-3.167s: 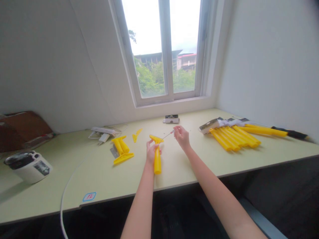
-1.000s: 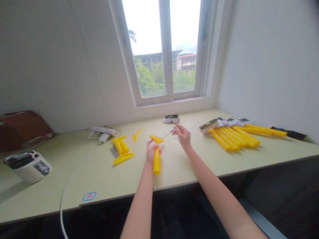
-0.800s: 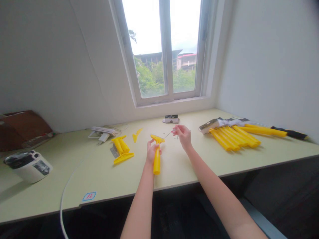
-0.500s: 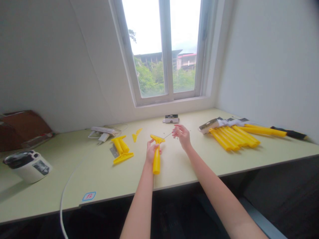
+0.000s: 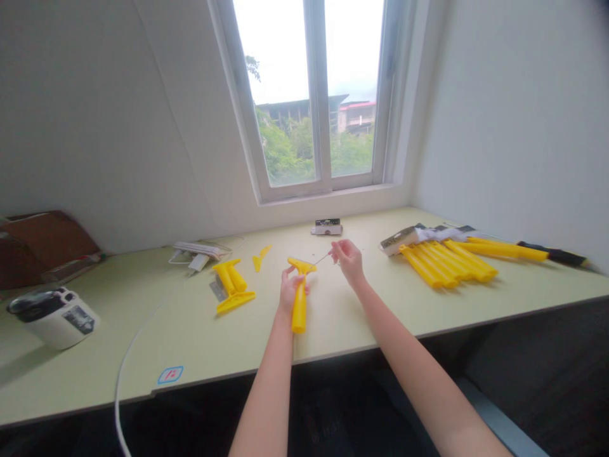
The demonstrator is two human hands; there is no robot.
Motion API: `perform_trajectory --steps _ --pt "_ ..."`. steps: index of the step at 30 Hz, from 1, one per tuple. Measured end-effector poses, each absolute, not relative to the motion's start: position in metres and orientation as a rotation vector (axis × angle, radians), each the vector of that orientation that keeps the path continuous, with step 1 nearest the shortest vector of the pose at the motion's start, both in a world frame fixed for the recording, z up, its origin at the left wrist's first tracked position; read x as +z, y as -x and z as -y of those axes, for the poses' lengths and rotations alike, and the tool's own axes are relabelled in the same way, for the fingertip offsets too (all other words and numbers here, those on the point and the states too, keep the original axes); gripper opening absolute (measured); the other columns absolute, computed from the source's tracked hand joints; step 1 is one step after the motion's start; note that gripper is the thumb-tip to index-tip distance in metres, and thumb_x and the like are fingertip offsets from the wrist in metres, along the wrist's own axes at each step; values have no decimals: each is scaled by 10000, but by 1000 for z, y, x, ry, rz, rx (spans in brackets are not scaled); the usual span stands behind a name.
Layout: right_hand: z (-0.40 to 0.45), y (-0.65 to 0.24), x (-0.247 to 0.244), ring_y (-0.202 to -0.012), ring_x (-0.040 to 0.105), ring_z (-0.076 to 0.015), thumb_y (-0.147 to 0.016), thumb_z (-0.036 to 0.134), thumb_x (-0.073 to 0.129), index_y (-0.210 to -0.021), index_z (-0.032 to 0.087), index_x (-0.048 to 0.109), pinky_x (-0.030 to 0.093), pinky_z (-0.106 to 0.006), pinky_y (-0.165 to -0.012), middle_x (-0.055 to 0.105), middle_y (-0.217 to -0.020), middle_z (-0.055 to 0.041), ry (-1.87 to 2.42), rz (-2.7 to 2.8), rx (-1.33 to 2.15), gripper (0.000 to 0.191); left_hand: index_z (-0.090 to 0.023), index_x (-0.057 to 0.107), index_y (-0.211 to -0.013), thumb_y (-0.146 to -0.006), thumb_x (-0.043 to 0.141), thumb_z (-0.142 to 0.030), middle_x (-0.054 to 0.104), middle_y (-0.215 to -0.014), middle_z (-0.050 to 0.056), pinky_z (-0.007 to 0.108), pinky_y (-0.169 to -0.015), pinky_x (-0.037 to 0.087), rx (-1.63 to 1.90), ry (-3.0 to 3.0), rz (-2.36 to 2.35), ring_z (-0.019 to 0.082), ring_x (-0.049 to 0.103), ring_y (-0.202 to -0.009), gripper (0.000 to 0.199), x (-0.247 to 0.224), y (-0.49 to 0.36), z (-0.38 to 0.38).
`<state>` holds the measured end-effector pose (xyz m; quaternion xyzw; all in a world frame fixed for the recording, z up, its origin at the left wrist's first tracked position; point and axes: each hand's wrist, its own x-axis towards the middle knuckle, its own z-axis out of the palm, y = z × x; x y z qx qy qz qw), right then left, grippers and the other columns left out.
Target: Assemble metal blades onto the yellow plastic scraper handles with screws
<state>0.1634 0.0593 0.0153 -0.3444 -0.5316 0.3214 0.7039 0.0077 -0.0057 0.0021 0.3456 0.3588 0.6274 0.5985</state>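
My left hand [image 5: 287, 293] is closed around the neck of a yellow scraper [image 5: 299, 311], whose hollow handle points toward me and whose wide head faces away. Pinched in the fingers of my right hand [image 5: 349, 258] is a thin metal rod [image 5: 322, 259], perhaps a hex key. Its far tip meets the right end of the scraper's head; exactly how it sits there is too small to tell. To the left lie more yellow scrapers [image 5: 232, 285], one with a grey blade showing, and small yellow pieces [image 5: 259, 259].
Several yellow handles [image 5: 442, 265] lie on the right beside a longer black-and-yellow tool [image 5: 554, 254]. A small box [image 5: 327, 226] sits below the window. On the left are a power strip [image 5: 200, 254], a white mug-like container [image 5: 64, 320], a brown box [image 5: 47, 247] and a white cable [image 5: 124, 368].
My right hand has shifted very slightly and its fingers are more curled together on the rod. The left hand and scraper stay almost in place.
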Motion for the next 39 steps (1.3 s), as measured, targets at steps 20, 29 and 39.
perform_trajectory --steps 20,29,39 --pt "-55 -165 20 -437 457 -82 -708 449 581 -709 151 569 395 -221 -424 616 -607 -25 751 1184 730 299 -234 293 -993 -597 582 -186 548 -700 -29 201 -394 329 1468 -773 -934 71 455 -376 493 4 -13 7" --pt "-52 -163 20 -529 559 -122 -761 426 520 -1064 151 573 452 -255 -472 650 -685 -33 744 1210 707 413 -248 266 -958 -638 554 -195 532 -700 -43 193 -399 327 1506 -789 -949 60 443 -375 434 3 -14 9" --pt "-53 -165 23 -554 530 -117 -748 430 529 -908 160 630 426 -241 -476 668 -763 -64 759 1247 658 329 -254 268 -983 -628 576 -231 520 -697 -51 186 -386 312 1493 -803 -968 50 427 -356 470 3 -16 9"
